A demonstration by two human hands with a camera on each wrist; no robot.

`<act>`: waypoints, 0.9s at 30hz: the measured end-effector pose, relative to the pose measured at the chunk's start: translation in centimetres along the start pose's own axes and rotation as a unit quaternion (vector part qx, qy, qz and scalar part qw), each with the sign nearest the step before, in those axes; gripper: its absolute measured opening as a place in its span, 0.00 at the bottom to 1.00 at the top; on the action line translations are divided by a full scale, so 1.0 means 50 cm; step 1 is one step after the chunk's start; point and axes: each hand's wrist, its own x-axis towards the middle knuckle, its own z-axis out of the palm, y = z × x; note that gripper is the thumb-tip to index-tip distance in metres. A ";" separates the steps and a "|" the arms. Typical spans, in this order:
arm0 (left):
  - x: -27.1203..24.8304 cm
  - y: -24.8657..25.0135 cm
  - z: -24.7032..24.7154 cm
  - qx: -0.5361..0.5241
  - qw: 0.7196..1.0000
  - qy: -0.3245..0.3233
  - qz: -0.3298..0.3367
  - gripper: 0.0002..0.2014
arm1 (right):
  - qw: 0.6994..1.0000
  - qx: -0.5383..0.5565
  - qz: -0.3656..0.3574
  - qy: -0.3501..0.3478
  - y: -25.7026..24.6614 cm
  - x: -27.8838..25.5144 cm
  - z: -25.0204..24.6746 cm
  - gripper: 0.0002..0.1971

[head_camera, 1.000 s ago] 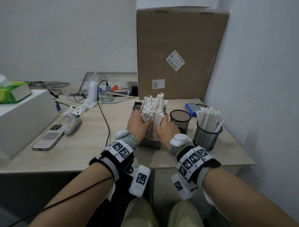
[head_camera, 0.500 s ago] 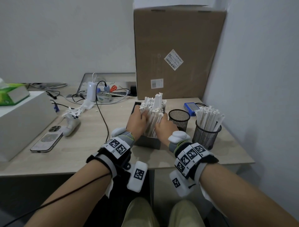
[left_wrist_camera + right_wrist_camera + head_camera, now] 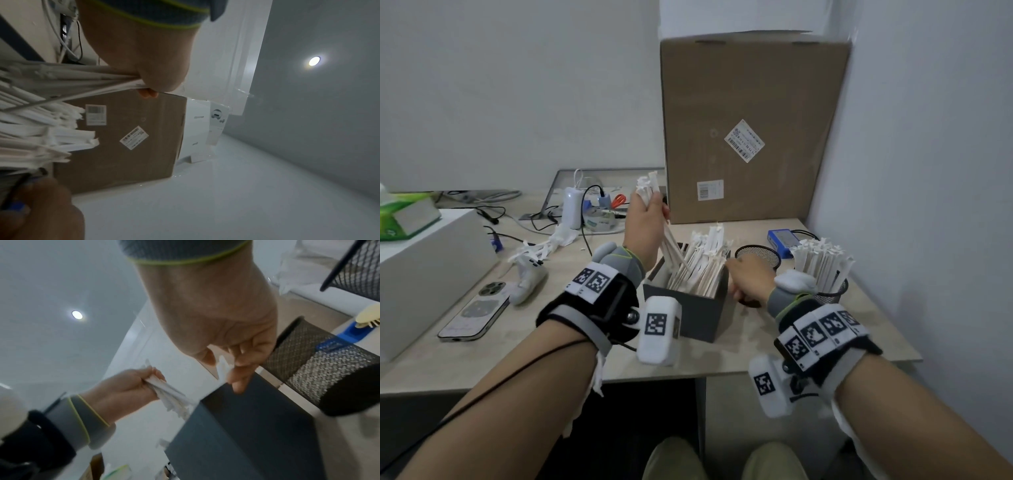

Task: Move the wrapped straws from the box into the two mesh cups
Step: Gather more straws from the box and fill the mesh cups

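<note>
Straws (image 3: 654, 209) were clenched in the left hand (image 3: 645, 222), lifted clear of the box (image 3: 688, 315); the right hand (image 3: 748, 281), fingers loosely curled on its rim, steadied it.

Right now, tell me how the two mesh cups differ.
The near mesh cup is packed with wrapped straws standing above its rim; the far mesh cup looks empty in the head view. The near mesh cup stands at the table's right, clear of the hands; the far mesh cup stands next to the dark box, with the right hand just in front of it. Both are black, round and upright.
</note>
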 end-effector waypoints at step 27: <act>-0.061 -0.007 0.081 0.031 0.977 -0.207 0.031 0.10 | 0.925 0.232 -0.243 0.180 -0.107 -0.025 -0.139 0.24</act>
